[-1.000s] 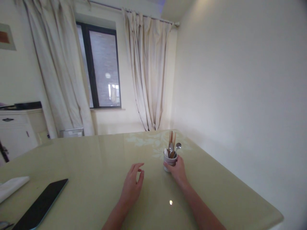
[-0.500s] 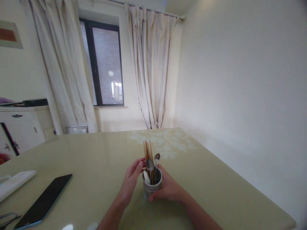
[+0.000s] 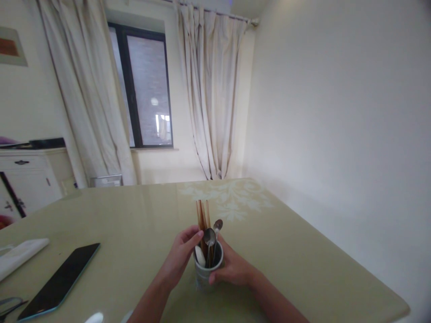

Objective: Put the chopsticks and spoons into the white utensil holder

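Nearest to us, lower left corner: smth that looks like scissors (image 3: 11, 306), cut off by the frame edge, too blurry for us to be 100% sure tbh. Just beside it a dark flat slab (image 3: 60, 283) w/ a bluish edge lies on the desk (image 3: 141, 251).

Bottom centre is where our hands are. Our right hand (image 3: 234, 269) has its grip wrapped round the right side of a grey cup (image 3: 203, 278), thumb across the front, fingers mostly hidden behind. Cup's approx upright, lower centre of the frame; we can't tell if its base touches the desk. Our left hand (image 3: 182, 252) is at the cup's left rim, thumb tip right by the chopsticks (image 3: 202, 218). Can't tell if its grip is pinching them or just alongside. In the cup w/ them: two metal spoons (image 3: 209, 237), bowls up, plus a white rounded utensil (image 3: 200, 256) at the left rim.

Far left, approx level w/ our hands, there's a flat white thing (image 3: 23, 258).

Further back, a pale leafy pattern (image 3: 232, 197) on the desk, then a white cabinet (image 3: 32, 175) at left, cream curtains (image 3: 215, 89) and a dark-framed window (image 3: 150, 89) btwn them.
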The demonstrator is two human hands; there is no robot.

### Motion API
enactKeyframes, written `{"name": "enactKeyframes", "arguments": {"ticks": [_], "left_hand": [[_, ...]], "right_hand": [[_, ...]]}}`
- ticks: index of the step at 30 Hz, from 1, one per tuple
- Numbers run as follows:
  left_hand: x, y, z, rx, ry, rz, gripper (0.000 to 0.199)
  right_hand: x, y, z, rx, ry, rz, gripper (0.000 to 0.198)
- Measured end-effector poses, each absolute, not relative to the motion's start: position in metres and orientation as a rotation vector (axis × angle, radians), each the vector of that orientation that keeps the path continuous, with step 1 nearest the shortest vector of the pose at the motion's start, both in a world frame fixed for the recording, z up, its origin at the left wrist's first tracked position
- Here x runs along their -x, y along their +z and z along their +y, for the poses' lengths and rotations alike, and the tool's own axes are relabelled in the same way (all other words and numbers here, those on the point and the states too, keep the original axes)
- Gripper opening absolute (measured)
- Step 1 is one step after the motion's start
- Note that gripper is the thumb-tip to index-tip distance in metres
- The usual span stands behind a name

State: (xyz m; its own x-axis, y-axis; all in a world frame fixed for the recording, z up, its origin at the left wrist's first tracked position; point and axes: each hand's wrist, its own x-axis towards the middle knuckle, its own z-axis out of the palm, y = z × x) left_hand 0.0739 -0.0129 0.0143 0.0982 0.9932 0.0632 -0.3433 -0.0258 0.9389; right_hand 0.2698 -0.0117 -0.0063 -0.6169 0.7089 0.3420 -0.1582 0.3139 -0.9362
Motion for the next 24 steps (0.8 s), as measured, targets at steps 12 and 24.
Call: {"name": "enactKeyframes", "arguments": {"ticks": [12, 24], "left_hand": [[-0.077, 0.026, -0.019, -1.223, 1.252, 0.787, 0.036], [-0.071, 0.029, -0.023, -1.189, 1.214, 0.858, 0.046]], "right_hand": [[-0.266, -0.009, -0.011, 0.490, 1.356, -1.826, 0.118], [-0.268, -0.012, -0.012, 0.538, 1.354, -1.810, 0.113]]}}
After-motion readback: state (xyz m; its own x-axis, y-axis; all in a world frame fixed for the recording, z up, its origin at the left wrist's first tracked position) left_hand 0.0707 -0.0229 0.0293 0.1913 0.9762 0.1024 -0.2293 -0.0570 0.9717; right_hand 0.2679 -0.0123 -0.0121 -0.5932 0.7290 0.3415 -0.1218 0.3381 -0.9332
